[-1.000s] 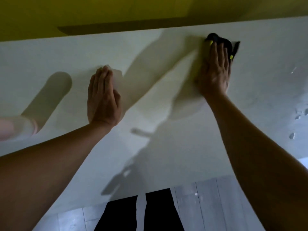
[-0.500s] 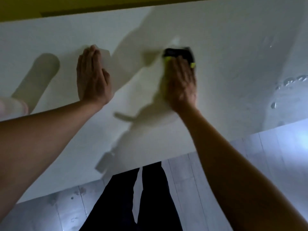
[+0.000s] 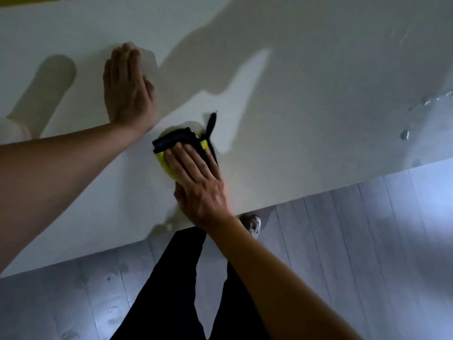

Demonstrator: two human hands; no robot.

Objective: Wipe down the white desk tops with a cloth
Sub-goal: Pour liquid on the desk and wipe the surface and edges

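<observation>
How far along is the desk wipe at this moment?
Midway, it seems. The right hand presses the black-and-yellow cloth flat on the white desk top near its front edge; the left hand rests flat beside it. Water droplets at the right end remain unwiped.

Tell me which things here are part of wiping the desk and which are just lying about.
Part of the job:
black and yellow cloth
right hand pressing it flat
white desk top
water drops near the right edge
left hand flat on the desk

Just lying about:
pale object at the left edge, too cropped to identify
</observation>
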